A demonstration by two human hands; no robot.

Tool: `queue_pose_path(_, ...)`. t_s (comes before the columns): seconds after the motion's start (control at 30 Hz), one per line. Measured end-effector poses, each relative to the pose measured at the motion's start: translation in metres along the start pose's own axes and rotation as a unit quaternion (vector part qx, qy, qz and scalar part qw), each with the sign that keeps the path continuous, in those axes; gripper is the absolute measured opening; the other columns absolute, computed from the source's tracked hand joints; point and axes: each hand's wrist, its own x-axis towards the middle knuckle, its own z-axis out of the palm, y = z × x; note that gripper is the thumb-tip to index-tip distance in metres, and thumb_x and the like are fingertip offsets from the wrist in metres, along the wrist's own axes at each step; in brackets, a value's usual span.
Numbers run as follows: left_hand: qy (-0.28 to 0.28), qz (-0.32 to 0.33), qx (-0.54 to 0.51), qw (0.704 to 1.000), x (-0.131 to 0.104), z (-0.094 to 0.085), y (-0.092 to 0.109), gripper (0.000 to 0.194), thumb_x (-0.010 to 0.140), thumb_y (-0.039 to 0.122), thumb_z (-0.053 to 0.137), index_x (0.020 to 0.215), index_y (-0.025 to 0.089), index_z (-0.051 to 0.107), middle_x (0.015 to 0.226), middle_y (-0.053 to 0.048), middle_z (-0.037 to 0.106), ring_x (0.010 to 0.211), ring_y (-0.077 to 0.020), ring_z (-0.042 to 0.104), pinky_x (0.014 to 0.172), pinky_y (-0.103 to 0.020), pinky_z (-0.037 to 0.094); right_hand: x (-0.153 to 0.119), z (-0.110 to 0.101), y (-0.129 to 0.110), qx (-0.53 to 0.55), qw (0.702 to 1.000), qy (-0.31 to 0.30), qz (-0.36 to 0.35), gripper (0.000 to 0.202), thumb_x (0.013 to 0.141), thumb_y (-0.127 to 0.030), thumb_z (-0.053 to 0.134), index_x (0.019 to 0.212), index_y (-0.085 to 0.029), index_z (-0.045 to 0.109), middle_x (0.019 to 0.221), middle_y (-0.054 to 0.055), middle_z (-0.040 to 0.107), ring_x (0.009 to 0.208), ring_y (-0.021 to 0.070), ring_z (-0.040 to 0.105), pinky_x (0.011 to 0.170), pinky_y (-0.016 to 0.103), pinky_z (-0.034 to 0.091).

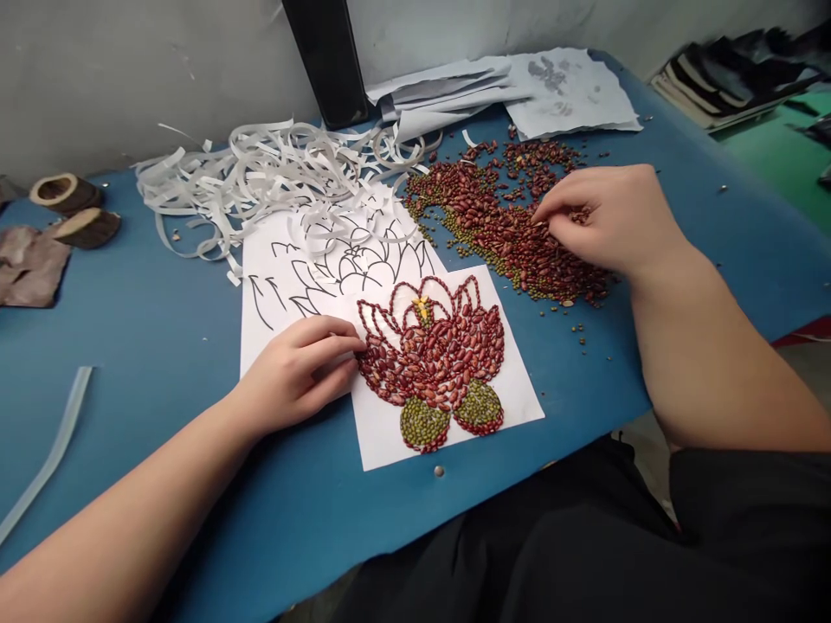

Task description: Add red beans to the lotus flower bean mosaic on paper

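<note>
Black clothing [571, 545] lies nearest. I find the right hand [607, 212] at the bean pile [480, 203], grip narrow, contents indeterminable; the left hand [302, 376], loosely open, touches the bean flower [434, 346] on the worktop [279, 510]. Light steadying pressure appears best.

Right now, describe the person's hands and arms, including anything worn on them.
The left hand and right hand wear no gloves, and no rings, watch or bracelet show. The left forearm and right forearm are bare. Black cloth shows below the right forearm; whether it is a sleeve is unclear.
</note>
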Motion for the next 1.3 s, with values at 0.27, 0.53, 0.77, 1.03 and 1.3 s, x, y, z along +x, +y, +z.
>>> queue_pose_path(0.27, -0.005, 0.001, 0.005, 1.0, 0.0, -0.001, 0.002, 0.02, 0.104, 0.011, 0.057, 0.117, 0.017, 0.071, 0.113, -0.009, 0.073, 0.1, -0.0176, 0.075, 0.089, -0.027, 0.061, 0.001, 0.012, 0.019, 0.013, 0.996, -0.085, 0.037, 0.019, 0.089, -0.032, 0.073, 0.106, -0.031, 0.083, 0.108, 0.006, 0.08, 0.101, 0.0312, 0.074, 0.097, 0.05, 0.057)
queue_pose_path(0.53, -0.002, 0.002, 0.003, 1.0, 0.001, -0.002, 0.001, 0.022, 0.104, 0.011, 0.057, 0.119, 0.017, 0.072, 0.114, -0.009, 0.074, 0.102, -0.0174, 0.074, 0.091, -0.027, 0.061, 0.001, 0.016, 0.011, 0.033, 0.993, -0.103, 0.048, 0.023, 0.098, -0.046, 0.069, 0.11, -0.036, 0.086, 0.106, 0.005, 0.083, 0.108, 0.0371, 0.075, 0.103, 0.057, 0.055)
queue_pose_path(0.77, 0.001, -0.007, -0.003, 1.0, -0.001, -0.001, 0.001, 0.022, 0.103, 0.011, 0.057, 0.118, 0.019, 0.073, 0.113, -0.009, 0.075, 0.101, -0.0181, 0.075, 0.09, -0.028, 0.062, -0.001, 0.015, 0.008, 0.024, 0.993, -0.062, 0.093, 0.019, 0.098, -0.044, 0.07, 0.106, -0.036, 0.085, 0.097, 0.003, 0.084, 0.103, 0.0353, 0.078, 0.104, 0.056, 0.055)
queue_pose_path(1.03, -0.008, -0.026, -0.01, 1.0, 0.0, -0.002, 0.001, 0.022, 0.104, 0.016, 0.056, 0.117, 0.02, 0.074, 0.113, -0.009, 0.076, 0.101, -0.0187, 0.075, 0.091, -0.03, 0.063, -0.001, 0.014, -0.012, 0.139, 0.989, -0.001, 0.045, 0.008, 0.093, -0.038, 0.078, 0.095, -0.032, 0.081, 0.091, 0.0, 0.082, 0.094, 0.0281, 0.079, 0.095, 0.047, 0.06)
queue_pose_path(1.3, -0.001, -0.027, -0.02, 0.999, -0.001, 0.0, 0.001, 0.024, 0.103, 0.014, 0.058, 0.117, 0.021, 0.075, 0.114, -0.009, 0.076, 0.101, -0.0191, 0.075, 0.092, -0.03, 0.063, 0.001, 0.038, -0.055, 0.268, 0.95, -0.137, -0.087, 0.009, 0.093, -0.032, 0.077, 0.091, -0.027, 0.084, 0.091, 0.002, 0.084, 0.083, 0.0208, 0.078, 0.081, 0.034, 0.058)
